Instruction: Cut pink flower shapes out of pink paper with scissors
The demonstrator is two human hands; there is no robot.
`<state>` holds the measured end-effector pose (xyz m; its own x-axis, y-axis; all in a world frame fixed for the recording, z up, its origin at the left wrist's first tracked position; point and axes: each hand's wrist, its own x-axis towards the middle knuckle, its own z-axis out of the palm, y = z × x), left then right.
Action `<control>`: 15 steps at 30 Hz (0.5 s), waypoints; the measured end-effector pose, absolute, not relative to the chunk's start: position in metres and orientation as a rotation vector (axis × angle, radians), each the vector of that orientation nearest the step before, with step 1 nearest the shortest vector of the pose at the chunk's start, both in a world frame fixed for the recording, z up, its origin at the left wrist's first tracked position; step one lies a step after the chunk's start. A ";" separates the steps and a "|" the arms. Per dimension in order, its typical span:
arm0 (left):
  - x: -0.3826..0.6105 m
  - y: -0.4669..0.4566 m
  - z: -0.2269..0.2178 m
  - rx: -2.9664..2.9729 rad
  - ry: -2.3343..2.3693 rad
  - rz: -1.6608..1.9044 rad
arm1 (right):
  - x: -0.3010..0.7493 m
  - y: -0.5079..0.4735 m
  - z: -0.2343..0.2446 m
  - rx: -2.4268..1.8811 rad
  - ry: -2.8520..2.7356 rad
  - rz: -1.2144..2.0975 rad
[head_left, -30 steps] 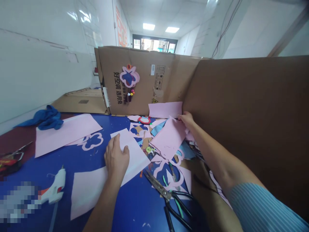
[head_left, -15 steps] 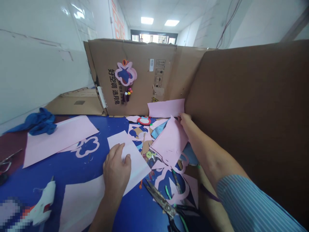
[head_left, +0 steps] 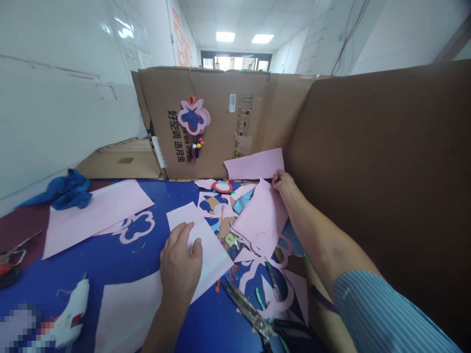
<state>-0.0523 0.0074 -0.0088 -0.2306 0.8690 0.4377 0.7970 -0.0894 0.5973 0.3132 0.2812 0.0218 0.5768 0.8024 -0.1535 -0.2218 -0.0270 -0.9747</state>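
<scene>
My left hand (head_left: 181, 257) lies with its fingers spread on a pale pink paper sheet (head_left: 211, 260) on the blue tabletop. At the back right, the fingers of my right hand (head_left: 283, 181) pinch the lower right corner of a long pink paper (head_left: 254, 164). This paper leans up before the cardboard panel. Just below my right hand rests a stack of pink paper (head_left: 259, 220) with a raised corner. Large black-handled scissors (head_left: 250, 309) lie spread apart in front, beside pink flower-shaped paper outlines (head_left: 279, 309). Another pink sheet (head_left: 127, 309) is partly behind my left forearm.
Cardboard panels (head_left: 272, 122) (head_left: 386, 162) rise at the back and right; a pink flower ornament (head_left: 194, 116) with beads hangs there. At left are a white glue gun (head_left: 73, 309), a blue cloth (head_left: 68, 189), a pink sheet (head_left: 99, 208) and a flower cutout (head_left: 138, 228). Paper scraps (head_left: 217, 203) fill the centre.
The view has shifted slightly. The right end of the long pink paper has risen a little with my right hand. My left hand stays on its sheet.
</scene>
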 end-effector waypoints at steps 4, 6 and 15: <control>-0.049 0.006 -0.009 1.901 2.068 1.221 | 0.304 0.276 0.029 -1.268 -0.488 0.880; -0.048 0.006 -0.010 1.899 2.058 1.214 | 0.299 0.271 0.036 -1.207 -0.496 0.857; -0.051 0.011 -0.013 1.837 1.796 1.368 | 0.281 0.208 0.105 -0.943 -0.726 0.790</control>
